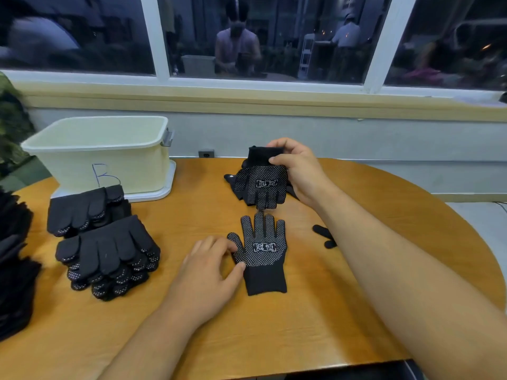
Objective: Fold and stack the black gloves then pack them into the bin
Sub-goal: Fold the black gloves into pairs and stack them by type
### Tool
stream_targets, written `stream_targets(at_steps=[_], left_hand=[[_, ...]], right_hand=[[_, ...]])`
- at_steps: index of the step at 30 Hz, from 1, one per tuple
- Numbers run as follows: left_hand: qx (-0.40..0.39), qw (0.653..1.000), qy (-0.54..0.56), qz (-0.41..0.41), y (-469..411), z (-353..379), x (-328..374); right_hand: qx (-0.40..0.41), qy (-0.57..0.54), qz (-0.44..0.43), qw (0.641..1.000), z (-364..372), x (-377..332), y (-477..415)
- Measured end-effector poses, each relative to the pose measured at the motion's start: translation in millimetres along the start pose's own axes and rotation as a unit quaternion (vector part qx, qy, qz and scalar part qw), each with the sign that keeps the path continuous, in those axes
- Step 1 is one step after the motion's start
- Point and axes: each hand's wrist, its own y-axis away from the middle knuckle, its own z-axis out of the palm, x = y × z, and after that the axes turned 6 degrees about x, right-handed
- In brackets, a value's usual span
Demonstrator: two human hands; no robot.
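A black dotted glove [263, 256] lies flat, palm up, in the middle of the wooden table [274, 325], fingers pointing away from me. My left hand [208, 272] rests beside it with straight fingers, the thumb touching the glove's wrist edge. My right hand [296, 168] pinches the cuff of a second dotted glove [260, 185], held up with its fingers hanging over a small pile of gloves. Two stacks of folded black gloves [107, 253] sit at the left. The pale bin [101, 152], marked with a blue B, stands behind them on its lid.
More black gloves are heaped at the far left edge [13, 256]. Under my right forearm, black glove fingertips [325, 235] poke out. A window wall and sill run behind the table. The table's curved edge falls away at the right.
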Motion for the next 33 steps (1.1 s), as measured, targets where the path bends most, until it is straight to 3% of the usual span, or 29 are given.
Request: stream_targets(at_steps=[15,21,24,28,33], left_hand=[[-0.012,0.999,-0.028,-0.020,0,0,5],[-0.016,0.999,-0.030,-0.030,0,-3,8],[-0.010,0.999,-0.028,-0.030,0,-3,9],[-0.005,0.999,-0.027,-0.039,0,-4,10],[-0.007,0.999,0.000,-0.045,1,-9,12]], right_hand=[[-0.010,0.020,-0.040,0.999,-4,31,69],[-0.082,0.108,-0.026,0.990,-14,56,137],[-0.112,0.238,-0.056,0.963,-21,61,160],[-0.138,0.389,-0.132,0.901,-21,63,172],[-0.161,0.474,-0.142,0.854,-17,64,172]])
